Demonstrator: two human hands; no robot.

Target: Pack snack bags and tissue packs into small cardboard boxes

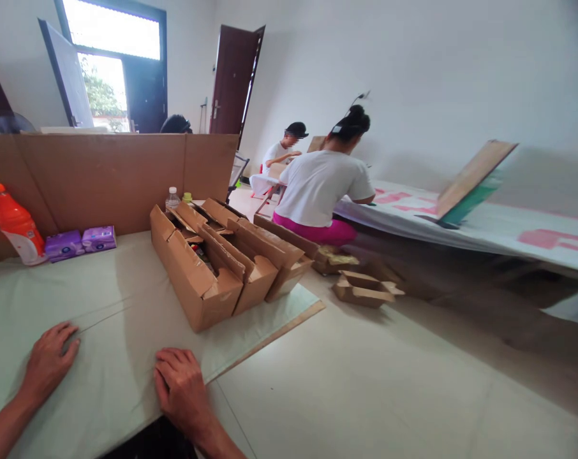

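clock read from your right hand [181, 386]. that hand rests at the near edge of the pale cloth-covered table [111, 363], back of hand up, fingers bent and close together; palm hidden, so can't tell if they're clenched or if anything's under them. your left hand [50, 358] is at 9 o'clock, palm down on the same cloth, fingers loose and a bit bent, released, nothing held.

open cardboard boxes [215, 307] stand side by side on the table at 1 o'clock, flaps up, near your right hand but not touching it. some small dark and coloured stuff in the nearest box, too small to make out. clear bottle [173, 199] with white cap behind them, 12 o'clock.

orange bottle [17, 223] at 10 o'clock; two purple packs [81, 243] just beside it, between 10 and 11. tall cardboard panel [117, 182] stands behind those at 11.

small open carton [358, 296] down at 2 o'clock, blurred. co-worker in a white shirt [320, 188] sits between 1 and 2, leaning to a long covered table [408, 204]; tilted board [475, 175] on that at 2. another person in a black cap [275, 155] farther off at 1.
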